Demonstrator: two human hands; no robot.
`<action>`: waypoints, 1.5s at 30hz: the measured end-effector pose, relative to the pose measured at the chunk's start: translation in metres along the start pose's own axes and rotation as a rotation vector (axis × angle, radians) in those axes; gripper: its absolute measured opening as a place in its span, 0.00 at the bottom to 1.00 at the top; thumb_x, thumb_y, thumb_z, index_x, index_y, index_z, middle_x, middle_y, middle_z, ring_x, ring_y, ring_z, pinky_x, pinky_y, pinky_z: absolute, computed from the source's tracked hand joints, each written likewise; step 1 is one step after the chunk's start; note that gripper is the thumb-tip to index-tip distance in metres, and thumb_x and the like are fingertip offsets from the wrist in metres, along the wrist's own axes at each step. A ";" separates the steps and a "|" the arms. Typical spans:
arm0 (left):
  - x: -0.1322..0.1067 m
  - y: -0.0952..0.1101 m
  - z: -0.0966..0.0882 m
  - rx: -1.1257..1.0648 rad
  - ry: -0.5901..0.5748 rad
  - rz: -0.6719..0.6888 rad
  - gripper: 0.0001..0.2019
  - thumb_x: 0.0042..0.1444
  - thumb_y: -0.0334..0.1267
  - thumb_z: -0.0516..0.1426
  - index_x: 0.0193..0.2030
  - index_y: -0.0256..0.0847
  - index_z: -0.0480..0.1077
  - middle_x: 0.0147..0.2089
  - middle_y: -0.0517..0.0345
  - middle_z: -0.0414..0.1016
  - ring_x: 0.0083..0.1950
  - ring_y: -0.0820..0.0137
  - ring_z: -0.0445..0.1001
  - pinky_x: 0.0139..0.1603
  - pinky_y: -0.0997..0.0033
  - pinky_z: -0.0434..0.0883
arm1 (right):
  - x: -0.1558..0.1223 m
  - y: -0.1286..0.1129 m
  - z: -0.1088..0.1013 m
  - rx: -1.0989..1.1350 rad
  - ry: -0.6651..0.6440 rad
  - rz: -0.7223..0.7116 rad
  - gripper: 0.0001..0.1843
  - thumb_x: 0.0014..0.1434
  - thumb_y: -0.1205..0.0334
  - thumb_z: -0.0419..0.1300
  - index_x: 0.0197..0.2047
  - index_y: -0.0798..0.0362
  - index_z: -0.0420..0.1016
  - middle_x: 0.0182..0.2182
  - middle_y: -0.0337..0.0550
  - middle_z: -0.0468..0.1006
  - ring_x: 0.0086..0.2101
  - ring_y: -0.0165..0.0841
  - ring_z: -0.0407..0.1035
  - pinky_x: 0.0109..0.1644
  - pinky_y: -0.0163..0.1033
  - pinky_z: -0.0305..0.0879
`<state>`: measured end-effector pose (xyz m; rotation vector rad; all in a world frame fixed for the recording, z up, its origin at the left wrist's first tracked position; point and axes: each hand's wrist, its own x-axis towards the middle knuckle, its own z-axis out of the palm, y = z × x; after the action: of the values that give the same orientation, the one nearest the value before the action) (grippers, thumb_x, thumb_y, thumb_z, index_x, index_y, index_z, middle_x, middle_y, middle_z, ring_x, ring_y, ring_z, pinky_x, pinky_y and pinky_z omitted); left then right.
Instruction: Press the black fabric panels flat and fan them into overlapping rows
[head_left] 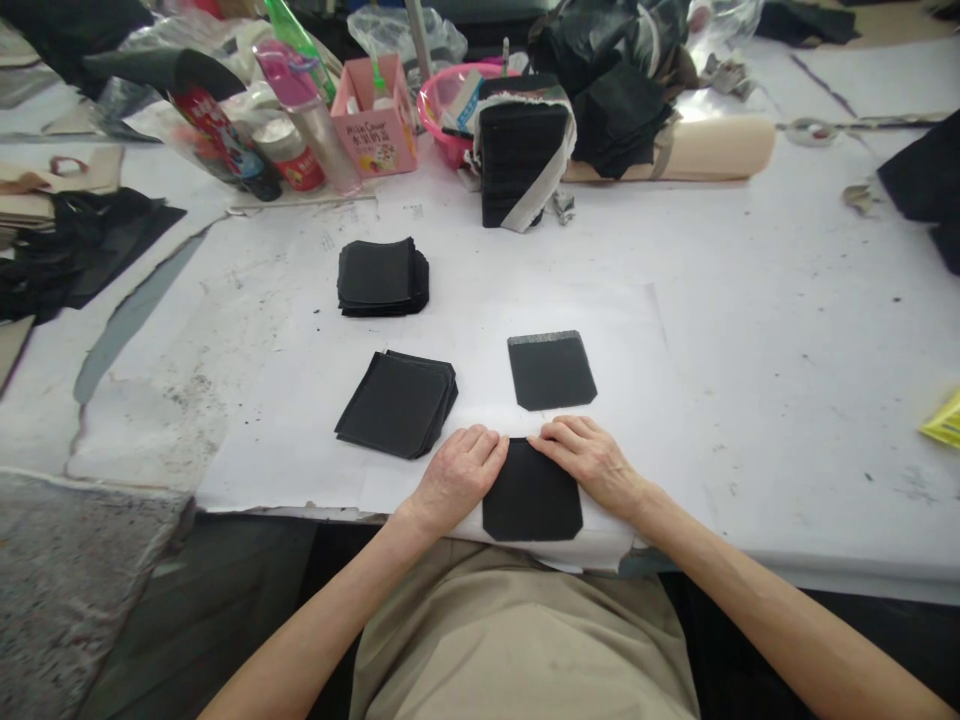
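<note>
A flat black square piece with cut corners lies at the table's front edge. My left hand and my right hand press on its far edge from either side, fingers closed and thumbs close together. Just beyond lies a second black piece with a greyish strip along its far edge. To the left of my left hand sits a loose, slightly fanned stack of black pieces. Farther back is a taller stack of black pieces. Whether the material is leather or something similar, I cannot tell.
A strapped black bundle stands at the back, beside a pink basin and a pink box. Bottles and a jar are at the back left. A beige roll lies behind on the white-covered table.
</note>
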<state>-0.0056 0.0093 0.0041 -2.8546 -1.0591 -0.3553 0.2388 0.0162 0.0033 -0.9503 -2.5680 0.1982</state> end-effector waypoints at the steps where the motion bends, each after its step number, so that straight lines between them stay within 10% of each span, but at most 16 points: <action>1: -0.001 0.000 0.000 -0.003 0.004 -0.004 0.11 0.63 0.27 0.53 0.51 0.31 0.68 0.41 0.50 0.71 0.44 0.62 0.69 0.44 0.62 0.71 | -0.001 0.000 0.000 0.001 -0.004 0.002 0.14 0.70 0.68 0.48 0.51 0.57 0.73 0.42 0.49 0.75 0.46 0.37 0.66 0.49 0.43 0.64; 14: -0.008 0.001 -0.001 -0.038 0.027 -0.040 0.10 0.64 0.26 0.51 0.50 0.32 0.68 0.40 0.49 0.69 0.45 0.62 0.69 0.49 0.60 0.71 | -0.011 0.007 -0.002 0.029 -0.011 0.030 0.15 0.70 0.68 0.47 0.53 0.56 0.72 0.44 0.49 0.74 0.47 0.37 0.65 0.52 0.45 0.65; 26: 0.007 0.013 -0.016 0.069 -0.215 -0.046 0.22 0.64 0.29 0.52 0.65 0.37 0.59 0.42 0.50 0.68 0.45 0.61 0.69 0.45 0.60 0.69 | -0.015 0.009 -0.004 0.036 -0.020 0.049 0.14 0.69 0.68 0.48 0.52 0.55 0.73 0.43 0.49 0.75 0.47 0.38 0.66 0.51 0.45 0.66; 45: -0.022 0.014 -0.005 -0.015 0.031 -0.145 0.15 0.64 0.25 0.50 0.56 0.31 0.66 0.50 0.43 0.72 0.53 0.58 0.71 0.54 0.56 0.71 | -0.044 0.014 -0.024 0.100 -0.058 0.195 0.18 0.69 0.69 0.47 0.57 0.50 0.71 0.46 0.48 0.73 0.46 0.37 0.67 0.52 0.47 0.69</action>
<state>-0.0140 -0.0160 0.0037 -2.7829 -1.2657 -0.4167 0.2873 -0.0017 0.0082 -1.1725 -2.4888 0.4110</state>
